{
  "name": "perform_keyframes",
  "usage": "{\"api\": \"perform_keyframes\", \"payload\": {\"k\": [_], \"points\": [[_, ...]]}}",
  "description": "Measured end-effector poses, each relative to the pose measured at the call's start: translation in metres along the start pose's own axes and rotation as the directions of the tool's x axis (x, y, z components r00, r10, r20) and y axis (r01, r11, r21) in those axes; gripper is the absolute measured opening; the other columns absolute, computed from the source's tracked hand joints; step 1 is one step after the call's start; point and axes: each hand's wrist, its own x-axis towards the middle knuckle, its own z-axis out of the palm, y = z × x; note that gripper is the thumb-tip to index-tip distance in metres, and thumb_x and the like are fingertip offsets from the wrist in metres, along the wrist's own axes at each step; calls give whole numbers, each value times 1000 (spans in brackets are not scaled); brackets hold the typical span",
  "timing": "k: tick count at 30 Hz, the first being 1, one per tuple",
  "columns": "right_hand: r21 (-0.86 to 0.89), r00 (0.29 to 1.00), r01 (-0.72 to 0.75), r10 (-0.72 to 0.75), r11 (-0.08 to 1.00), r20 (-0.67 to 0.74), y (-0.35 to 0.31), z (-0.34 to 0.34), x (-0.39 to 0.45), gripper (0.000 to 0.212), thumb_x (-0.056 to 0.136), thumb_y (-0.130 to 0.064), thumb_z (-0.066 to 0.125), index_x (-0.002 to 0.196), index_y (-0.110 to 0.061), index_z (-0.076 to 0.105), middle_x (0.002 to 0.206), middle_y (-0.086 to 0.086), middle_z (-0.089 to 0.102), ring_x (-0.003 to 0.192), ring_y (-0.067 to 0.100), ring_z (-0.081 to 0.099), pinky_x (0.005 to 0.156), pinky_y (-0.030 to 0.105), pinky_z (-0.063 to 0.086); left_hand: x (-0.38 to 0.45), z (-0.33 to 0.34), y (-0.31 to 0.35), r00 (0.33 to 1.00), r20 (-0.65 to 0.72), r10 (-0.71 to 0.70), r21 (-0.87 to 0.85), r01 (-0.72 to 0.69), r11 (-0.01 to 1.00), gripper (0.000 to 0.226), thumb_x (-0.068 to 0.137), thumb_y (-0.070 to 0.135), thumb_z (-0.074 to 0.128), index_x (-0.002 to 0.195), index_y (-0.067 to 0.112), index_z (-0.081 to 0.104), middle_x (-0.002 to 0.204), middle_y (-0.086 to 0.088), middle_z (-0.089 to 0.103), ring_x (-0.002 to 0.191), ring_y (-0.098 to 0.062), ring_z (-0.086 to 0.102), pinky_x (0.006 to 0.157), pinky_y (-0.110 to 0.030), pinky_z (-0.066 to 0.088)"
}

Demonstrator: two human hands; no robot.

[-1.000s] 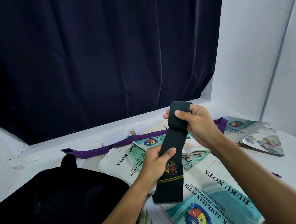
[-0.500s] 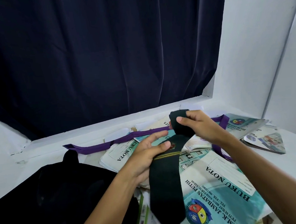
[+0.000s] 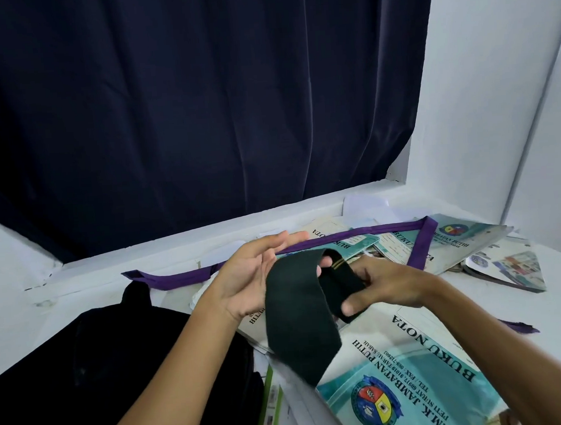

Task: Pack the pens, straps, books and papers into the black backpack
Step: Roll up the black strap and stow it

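The dark green strap is up in the air over the middle of the desk, and it is being rolled up. The right hand pinches the rolled end between its thumb and fingers. The left hand is spread flat with straight fingers, and the loose part of the strap lies across its palm and hangs down over the books. The rolling looks about half done, because a long wide piece still hangs free. The purple strap still lies stretched along the back edge of the desk, with one bend near the right side. The blue books marked BUKU NOTA still lie in a messy pile on the desk, from the middle to the front edge. Loose papers sit at the back, by the wall. The black backpack rests at the left front corner, and I cannot tell if anything is inside it yet. I see no pens. So I think the packing has only just begun, and almost everything is still left to put in the bag.
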Motion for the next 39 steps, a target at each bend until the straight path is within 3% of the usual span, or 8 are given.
{"api": "perform_keyframes", "payload": {"k": [6, 10, 16, 24, 28, 31, 35, 39], "points": [[64, 993, -114, 114, 991, -3, 11, -4, 0, 10, 88, -4, 67, 98, 0, 68, 93, 14, 74, 89, 30, 70, 76, 30, 54, 3, -6, 8, 996, -87, 0, 284, 25, 959, 49, 85, 33, 53, 126, 9, 64, 104, -20, 72, 83, -22, 73, 67, -27, 58], [110, 992, -129, 128, 986, 12, 15, -5, -2, 13, 88, -2, 66, 100, 3, 68, 98, 25, 71, 87, 30, 71, 80, 36, 56, 3, -6, 12, 994, -95, 60, 232, -37, 972, 40, 84, 31, 50, 106, 5, 73, 70, -14, 73, 59, -18, 71, 51, -23, 55], [140, 995, -93, 86, 986, 57, 12, 2, 1, 23, 89, -4, 65, 105, 13, 62, 102, 28, 67, 88, 32, 70, 84, 41, 56, 18, -20, 8, 953, -166, 255, -169, -282, 944, 79, 85, 63, 46, 117, -6, 67, 121, -24, 65, 101, -32, 70, 84, -42, 58], [260, 997, -15, -6, 966, 81, -8, 6, -7, 34, 84, -14, 69, 109, 8, 63, 102, 27, 68, 88, 34, 69, 81, 41, 54, 34, -40, -13, 940, -98, 327, -479, -332, 812, 105, 85, 74, 39, 150, -6, 18, 138, -39, 43, 129, -51, 46, 104, -58, 41], [357, 997, 44, -61, 933, 37, -21, 9, -9, 30, 80, -16, 76, 104, -1, 69, 98, 25, 70, 83, 33, 71, 77, 40, 57, 40, -38, -30, 955, -122, 271, -399, -297, 867, 110, 83, 76, 38, 154, 3, -3, 136, -38, 47, 124, -48, 52, 102, -51, 47], [400, 995, 98, -96, 911, -24, -30, 10, -7, 40, 72, -29, 84, 102, -5, 73, 95, 21, 72, 80, 31, 72, 73, 36, 59, 40, -26, -38, 977, -96, 193, -321, -214, 923, 110, 78, 77, 40, 152, 0, 17, 134, -32, 53, 115, -40, 62, 89, -43, 55], [474, 983, 173, -123, 863, -134, -35, 12, 0, 46, 64, -31, 89, 97, -2, 74, 91, 21, 73, 77, 29, 73, 69, 33, 59, 39, -10, -47, 982, -87, 170, -162, -183, 970, 103, 79, 76, 33, 132, -10, 50, 93, -21, 65, 69, -27, 63, 62, -33, 53], [513, 968, 198, -83, 835, -238, -35, 9, 6, 51, 62, -29, 90, 98, 2, 73, 92, 24, 71, 77, 30, 72, 72, 37, 59, 42, -9, -53, 970, -101, 222, -100, -232, 968, 94, 82, 76, 38, 138, 1, 49, 87, -13, 56, 66, -21, 59, 58, -28, 51]]}}
